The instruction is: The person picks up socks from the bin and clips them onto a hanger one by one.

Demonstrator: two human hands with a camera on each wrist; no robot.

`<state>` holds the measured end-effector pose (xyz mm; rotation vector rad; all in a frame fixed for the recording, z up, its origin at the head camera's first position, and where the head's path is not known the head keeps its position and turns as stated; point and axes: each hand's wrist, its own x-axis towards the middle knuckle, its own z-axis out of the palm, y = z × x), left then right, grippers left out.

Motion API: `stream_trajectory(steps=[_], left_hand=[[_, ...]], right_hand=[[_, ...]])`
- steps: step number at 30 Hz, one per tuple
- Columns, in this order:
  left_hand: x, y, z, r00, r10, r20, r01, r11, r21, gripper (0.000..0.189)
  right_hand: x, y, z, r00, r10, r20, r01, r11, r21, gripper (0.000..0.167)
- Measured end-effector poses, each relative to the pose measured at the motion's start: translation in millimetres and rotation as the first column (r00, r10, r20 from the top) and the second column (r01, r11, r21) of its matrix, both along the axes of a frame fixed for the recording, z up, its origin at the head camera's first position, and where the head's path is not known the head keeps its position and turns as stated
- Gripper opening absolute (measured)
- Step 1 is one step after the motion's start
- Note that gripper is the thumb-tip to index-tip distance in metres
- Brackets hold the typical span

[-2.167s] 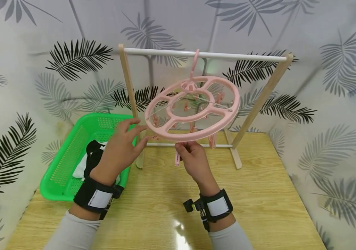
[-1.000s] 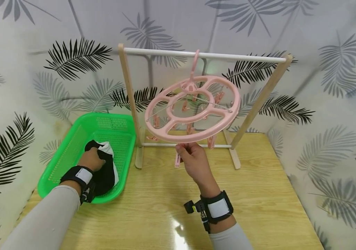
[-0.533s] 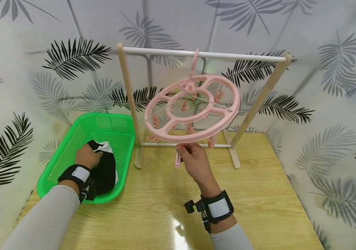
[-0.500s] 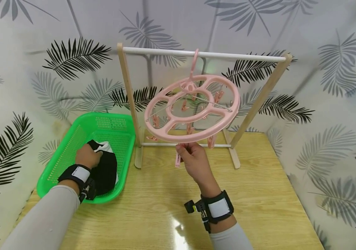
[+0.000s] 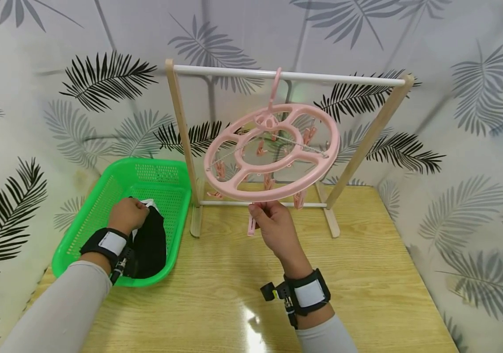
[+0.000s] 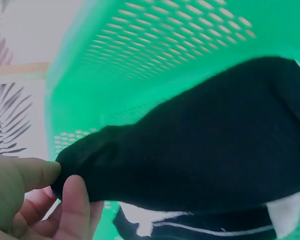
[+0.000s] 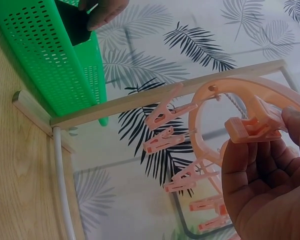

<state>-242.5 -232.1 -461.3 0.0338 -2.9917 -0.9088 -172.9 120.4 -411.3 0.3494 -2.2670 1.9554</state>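
Note:
In the head view my left hand (image 5: 126,215) is over the green basket (image 5: 157,172), pinching one end of a black sock (image 5: 153,247). The left wrist view shows thumb and fingers at the narrow end of the sock (image 6: 200,145), its rest stretching across the basket; black and white cloth (image 6: 215,224) lies beneath. My right hand (image 5: 274,226) pinches a pink clothespin (image 5: 251,226) under the front rim of a round pink hanger (image 5: 277,192). Close up in the right wrist view, that clothespin (image 7: 255,125) sits between thumb and fingers.
The hanger hooks over the white bar (image 5: 322,77) of a wooden rack (image 5: 370,139) standing on the wooden table (image 5: 366,274). Several more pink clothespins (image 5: 268,181) dangle below the hanger. A leaf-patterned sheet (image 5: 454,98) backs the table.
My left hand has gone from beside the hanger down into the basket, taken hold of the black sock and lifted its end slightly. My right hand stays on the clothespin.

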Motion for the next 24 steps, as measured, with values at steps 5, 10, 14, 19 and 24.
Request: stream_trajectory(steps=[5,10,14,19,24], left_hand=[[3.3,8.7,16.0,1.0,-0.003,-0.002,0.003,0.996,0.084,0.022],[7.4,16.7,28.1,0.998,-0.038,-0.047,0.041,0.998,0.043,0.024],[10.9,24.8,37.3,0.994,-0.071,-0.077,0.073,0.997,0.021,0.025],[26.6,45.4,62.1,0.99,-0.083,-0.113,0.093,0.993,0.079,0.025],[47.1,66.7,85.1,0.979,-0.127,-0.16,0.151,0.977,0.152,0.023]], right_hand=[[0.0,-0.1,0.5,1.0,-0.005,-0.004,0.005,1.0,0.004,0.015],[0.7,0.3,0.6,1.0,-0.006,-0.003,0.006,1.0,0.008,0.016],[1.2,1.0,1.3,1.0,-0.009,0.003,0.009,1.0,0.016,0.017],[0.8,1.8,1.9,1.0,-0.01,0.014,0.01,1.0,0.014,0.016],[0.7,0.6,1.3,1.0,-0.008,0.021,0.008,1.0,0.009,0.016]])
